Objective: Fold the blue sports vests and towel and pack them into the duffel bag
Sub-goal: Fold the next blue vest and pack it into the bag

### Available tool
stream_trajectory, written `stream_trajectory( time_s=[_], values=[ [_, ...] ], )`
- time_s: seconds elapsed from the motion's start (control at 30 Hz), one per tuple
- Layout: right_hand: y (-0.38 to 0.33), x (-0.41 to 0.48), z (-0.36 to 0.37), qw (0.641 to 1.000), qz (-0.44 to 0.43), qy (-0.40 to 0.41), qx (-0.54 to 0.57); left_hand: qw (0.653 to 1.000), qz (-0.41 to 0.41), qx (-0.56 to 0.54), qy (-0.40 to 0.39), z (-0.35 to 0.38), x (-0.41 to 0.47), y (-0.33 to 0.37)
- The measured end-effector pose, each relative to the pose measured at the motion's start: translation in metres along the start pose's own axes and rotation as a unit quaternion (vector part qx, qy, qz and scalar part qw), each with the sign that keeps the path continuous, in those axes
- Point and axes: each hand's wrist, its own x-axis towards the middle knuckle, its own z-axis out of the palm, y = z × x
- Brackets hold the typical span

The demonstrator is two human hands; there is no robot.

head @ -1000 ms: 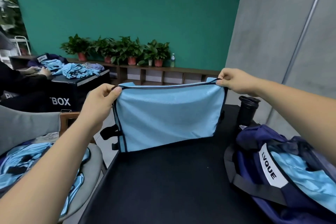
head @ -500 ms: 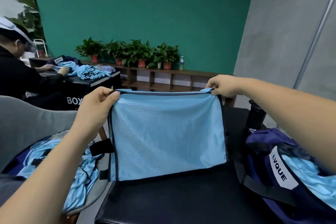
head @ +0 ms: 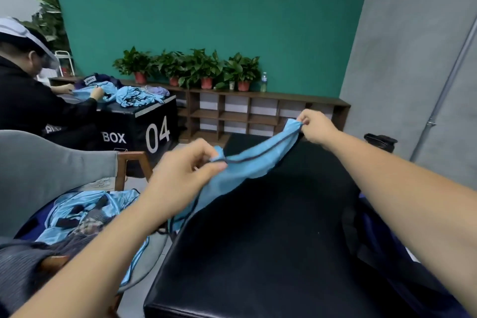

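Observation:
A light blue sports vest [head: 247, 162] with dark trim stretches slack over the black padded table [head: 258, 253]. My left hand [head: 180, 175] pinches its near corner, low over the table's left edge. My right hand [head: 315, 125] pinches the far corner, higher and further back. The vest's lower part droops over the table's left side. The navy duffel bag [head: 382, 245] lies at the right, mostly hidden behind my right forearm. More blue vests [head: 85, 212] lie heaped on a grey chair at the left.
The grey chair [head: 46, 170] stands close to the table's left side. A dark bottle [head: 380, 141] stands at the far right of the table. Another person [head: 28, 100] handles blue vests on a black box [head: 144, 131] at back left. A wooden shelf [head: 258, 113] with potted plants lines the green wall.
The vest was held up taut and flat; now it hangs slack and low over the table. My left hand has dropped nearer, and the view has swung left.

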Motion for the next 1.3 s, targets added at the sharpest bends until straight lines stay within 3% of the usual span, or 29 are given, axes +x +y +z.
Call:
stream_trajectory(
  time_s=[0.17, 0.3, 0.5, 0.6, 0.73, 0.83, 0.93, 1.07, 1.3],
  values=[
    [0.069, -0.029, 0.029, 0.994, 0.097, -0.052, -0.014, 0.976, 0.053, 0.079, -0.198, 0.082, -0.029, -0.007],
    [0.105, -0.056, 0.034, 0.979, 0.135, -0.130, -0.079, 0.946, 0.111, 0.102, -0.287, 0.132, -0.057, -0.007],
    [0.136, -0.082, 0.032, 0.962, 0.104, -0.162, -0.195, 0.901, 0.204, 0.140, -0.357, 0.179, -0.088, 0.005],
    [0.143, -0.090, 0.035, 0.933, 0.065, -0.200, -0.291, 0.881, 0.240, 0.165, -0.372, 0.192, -0.098, 0.004],
    [0.127, -0.128, 0.035, 0.929, -0.007, -0.134, -0.344, 0.867, 0.266, 0.190, -0.376, 0.202, -0.105, -0.001],
    [0.117, -0.167, 0.041, 0.948, -0.095, -0.102, -0.285, 0.869, 0.262, 0.193, -0.374, 0.201, -0.108, -0.001],
    [0.111, -0.213, 0.048, 0.971, -0.148, -0.129, -0.137, 0.877, 0.257, 0.181, -0.364, 0.195, -0.110, 0.000],
    [0.097, -0.282, 0.049, 0.956, -0.234, -0.174, -0.026, 0.895, 0.223, 0.171, -0.348, 0.188, -0.110, -0.001],
    [0.092, -0.328, 0.030, 0.946, -0.254, -0.196, 0.051, 0.927, 0.148, 0.136, -0.317, 0.182, -0.105, -0.002]
  ],
)
